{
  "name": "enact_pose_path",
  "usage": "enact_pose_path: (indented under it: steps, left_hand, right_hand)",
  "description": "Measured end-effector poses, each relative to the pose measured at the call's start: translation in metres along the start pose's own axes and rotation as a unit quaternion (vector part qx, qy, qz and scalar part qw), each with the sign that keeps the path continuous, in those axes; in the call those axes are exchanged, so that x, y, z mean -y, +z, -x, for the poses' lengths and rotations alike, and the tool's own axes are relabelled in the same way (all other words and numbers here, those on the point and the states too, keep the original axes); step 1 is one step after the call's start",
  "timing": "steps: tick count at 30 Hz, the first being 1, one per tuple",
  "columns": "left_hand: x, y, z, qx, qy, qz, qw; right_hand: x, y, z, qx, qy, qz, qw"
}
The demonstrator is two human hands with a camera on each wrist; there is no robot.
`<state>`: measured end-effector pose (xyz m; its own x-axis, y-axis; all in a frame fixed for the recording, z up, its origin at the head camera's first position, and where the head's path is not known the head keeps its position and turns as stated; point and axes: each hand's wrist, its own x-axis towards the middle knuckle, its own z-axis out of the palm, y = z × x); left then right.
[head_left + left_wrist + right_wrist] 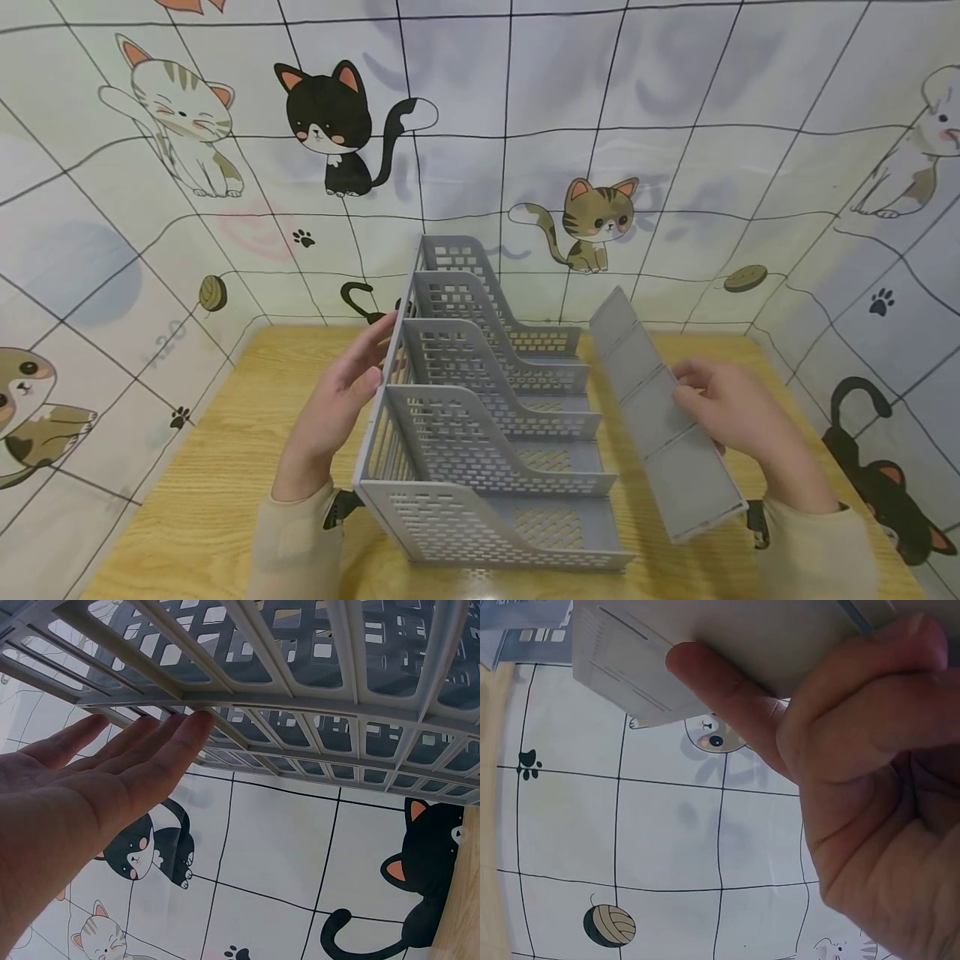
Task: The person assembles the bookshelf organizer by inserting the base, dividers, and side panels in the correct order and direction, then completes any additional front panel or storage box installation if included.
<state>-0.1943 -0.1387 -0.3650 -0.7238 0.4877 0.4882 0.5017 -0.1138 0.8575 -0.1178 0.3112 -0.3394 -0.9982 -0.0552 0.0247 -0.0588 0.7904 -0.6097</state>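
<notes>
A grey plastic file organizer (408, 500) with several slots stands on the table, its tall slatted back towards my left hand (330, 412). That hand rests against the slatted back with its fingers fairly straight; in the left wrist view the fingertips (196, 724) meet a bar of the lattice. On the other side, my right hand (731, 404) holds a long flat grey panel (652, 408) by its right edge, thumb on the face and fingers behind. Thin lines cross the panel, which tilts beside the organizer's low front. The right wrist view shows a finger along the panel's underside (765, 637).
The wood-grain table (225, 433) lies under everything. A white cloth (480, 167) with black grid lines and printed cats hangs behind and along both sides, close to the table's edges.
</notes>
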Motion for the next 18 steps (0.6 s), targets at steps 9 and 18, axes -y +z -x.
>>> enact_pose_path:
  steps: [9, 18]
  left_hand:
    - [0.0003, -0.0003, 0.0006, 0.000, 0.002, 0.004, 1.0000]
    - [-0.0008, 0.0001, -0.0003, 0.000, -0.001, -0.008, 1.0000]
  right_hand:
    - [0.0035, 0.0020, -0.0039, -0.003, -0.011, -0.005, 0.9999]
    - [0.0041, 0.0010, -0.0074, 0.002, -0.024, -0.003, 0.9997]
